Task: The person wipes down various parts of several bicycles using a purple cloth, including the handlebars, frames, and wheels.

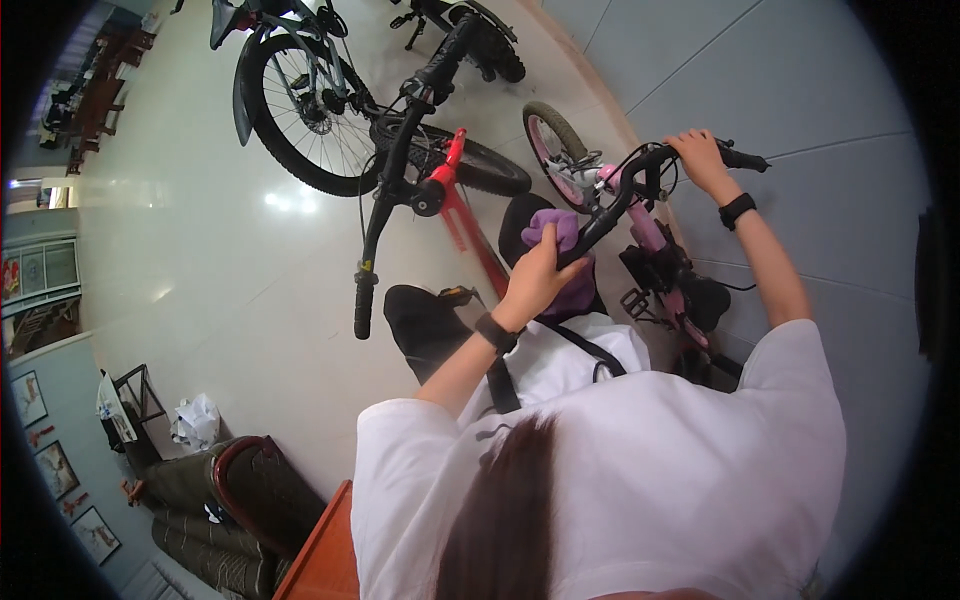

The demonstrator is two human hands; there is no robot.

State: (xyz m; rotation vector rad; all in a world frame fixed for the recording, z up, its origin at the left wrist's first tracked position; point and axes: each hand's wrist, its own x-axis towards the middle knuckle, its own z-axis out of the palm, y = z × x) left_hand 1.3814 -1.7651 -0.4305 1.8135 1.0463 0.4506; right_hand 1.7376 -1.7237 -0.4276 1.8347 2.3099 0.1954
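A small pink bicycle (648, 230) stands in front of me by the grey wall, its black handlebar (627, 190) running from near my lap up to the right. My left hand (537, 275) is closed on a purple cloth (555, 227) at the near left end of that bar; more of the cloth hangs below the bar. The left fingertips are partly hidden in its folds. Toward the far right end, my right hand (700, 158) lies over the handlebar with its fingers curled round it. The right fingertips are out of sight.
Left of my knees stands a red bicycle (465, 225) with a wide black handlebar (400, 150). Beyond it is a grey bicycle (310, 110), and another black wheel (495, 50) sits farther back. The grey wall (800, 190) borders the right side. A dark sofa (215, 500) stands lower left.
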